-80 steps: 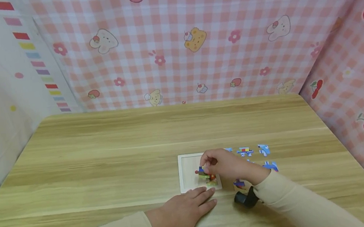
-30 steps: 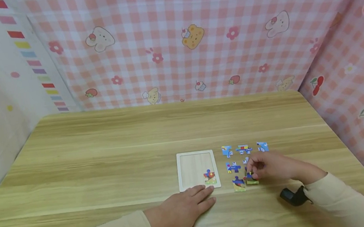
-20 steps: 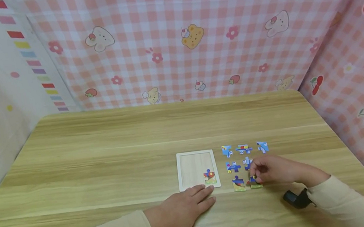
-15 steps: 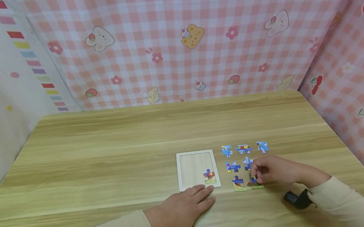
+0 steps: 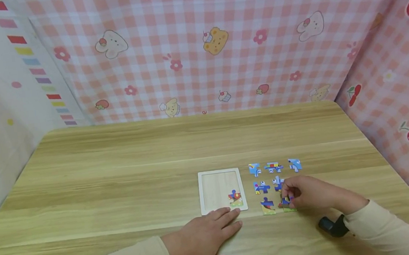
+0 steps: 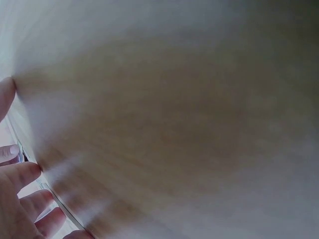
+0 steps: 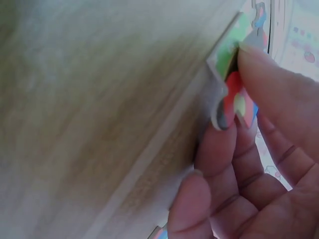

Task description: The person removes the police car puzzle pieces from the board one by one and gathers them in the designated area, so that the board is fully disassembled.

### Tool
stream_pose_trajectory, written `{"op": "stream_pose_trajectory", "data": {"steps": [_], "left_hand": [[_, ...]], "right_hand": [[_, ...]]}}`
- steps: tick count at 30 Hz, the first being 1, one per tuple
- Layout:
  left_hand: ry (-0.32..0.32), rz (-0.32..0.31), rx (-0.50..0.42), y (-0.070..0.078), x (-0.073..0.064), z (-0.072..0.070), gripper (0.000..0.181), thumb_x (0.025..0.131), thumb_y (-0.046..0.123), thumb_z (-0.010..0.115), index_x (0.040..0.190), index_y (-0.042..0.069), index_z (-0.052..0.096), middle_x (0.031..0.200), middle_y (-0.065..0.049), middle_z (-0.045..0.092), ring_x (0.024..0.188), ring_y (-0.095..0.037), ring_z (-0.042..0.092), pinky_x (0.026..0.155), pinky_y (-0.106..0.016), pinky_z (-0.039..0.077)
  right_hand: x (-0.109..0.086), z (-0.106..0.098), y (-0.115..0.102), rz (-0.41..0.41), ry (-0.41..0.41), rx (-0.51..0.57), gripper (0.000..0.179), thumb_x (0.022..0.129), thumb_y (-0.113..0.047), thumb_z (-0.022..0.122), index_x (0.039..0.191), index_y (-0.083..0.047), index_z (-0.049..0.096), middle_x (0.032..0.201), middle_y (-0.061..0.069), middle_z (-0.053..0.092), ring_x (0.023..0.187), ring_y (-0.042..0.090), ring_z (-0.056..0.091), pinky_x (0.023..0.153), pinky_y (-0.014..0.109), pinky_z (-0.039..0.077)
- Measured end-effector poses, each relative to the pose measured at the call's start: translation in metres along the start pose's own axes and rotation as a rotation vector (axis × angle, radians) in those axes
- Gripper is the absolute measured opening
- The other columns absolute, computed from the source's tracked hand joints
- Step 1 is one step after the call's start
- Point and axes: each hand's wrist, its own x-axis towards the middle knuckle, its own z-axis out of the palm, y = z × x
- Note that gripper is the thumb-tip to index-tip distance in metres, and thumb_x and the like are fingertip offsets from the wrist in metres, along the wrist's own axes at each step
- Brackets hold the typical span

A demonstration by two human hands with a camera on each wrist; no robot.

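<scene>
In the head view my right hand (image 5: 306,193) pinches a jigsaw piece (image 5: 288,208) at the lower right of a group of loose pieces. The right wrist view shows that piece (image 7: 234,94) green, red and blue, with my thumb on its face and fingers behind it. My left hand (image 5: 206,241) lies flat on the table, fingers spread, its fingertips at the near edge of a pale wooden puzzle tray (image 5: 201,193). One red, blue and green piece (image 5: 236,199) sits in the tray's near right corner.
Several loose blue and coloured jigsaw pieces (image 5: 262,187) lie in rows right of the tray, another piece (image 5: 268,206) beside the pinched one. A black wrist camera (image 5: 333,226) hangs at my right sleeve. A pink checked cloth (image 5: 197,61) stands behind the wooden table (image 5: 118,166).
My right hand has carried its piece from over the tray rightward to the loose pieces, then shifted slightly right and nearer. The corner piece and my left hand have stayed put.
</scene>
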Motion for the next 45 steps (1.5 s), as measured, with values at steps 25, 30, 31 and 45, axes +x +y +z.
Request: {"op": "stream_pose_trajectory", "data": {"steps": [25, 30, 31, 45], "left_hand": [[0.008, -0.010, 0.006, 0.001, -0.001, 0.001, 0.074, 0.090, 0.059, 0.052, 0.149, 0.017, 0.036, 0.157, -0.004, 0.028, 0.142, -0.021, 0.030, 0.108, -0.030, 0.036], [-0.002, -0.011, -0.011, 0.000, 0.000, 0.001, 0.073, 0.091, 0.058, 0.052, 0.150, 0.017, 0.036, 0.157, -0.004, 0.028, 0.142, -0.021, 0.029, 0.108, -0.031, 0.036], [-0.003, -0.012, -0.014, 0.000, 0.000, 0.001, 0.073, 0.091, 0.058, 0.052, 0.150, 0.017, 0.036, 0.157, -0.004, 0.028, 0.142, -0.021, 0.029, 0.108, -0.031, 0.036], [0.005, -0.010, -0.007, 0.000, 0.000, 0.001, 0.073, 0.091, 0.057, 0.051, 0.150, 0.016, 0.036, 0.157, -0.005, 0.027, 0.142, -0.022, 0.029, 0.108, -0.031, 0.036]], "right_hand": [[-0.002, 0.004, -0.006, 0.005, 0.056, -0.110, 0.024, 0.074, 0.000, 0.078, 0.093, -0.004, 0.064, 0.083, 0.000, 0.054, 0.074, 0.011, 0.048, 0.062, 0.023, 0.044], [-0.002, 0.004, -0.006, -0.001, 0.058, -0.108, 0.024, 0.074, 0.000, 0.078, 0.092, -0.004, 0.064, 0.082, -0.001, 0.054, 0.074, 0.010, 0.048, 0.062, 0.023, 0.044], [-0.002, 0.004, -0.006, 0.003, 0.057, -0.105, 0.023, 0.074, 0.000, 0.078, 0.093, -0.005, 0.064, 0.082, -0.001, 0.054, 0.074, 0.010, 0.048, 0.063, 0.023, 0.044], [0.011, -0.002, -0.026, -0.005, 0.185, -0.146, 0.017, 0.080, 0.001, 0.072, 0.092, -0.008, 0.065, 0.086, -0.001, 0.057, 0.081, 0.014, 0.050, 0.070, 0.027, 0.045]]}}
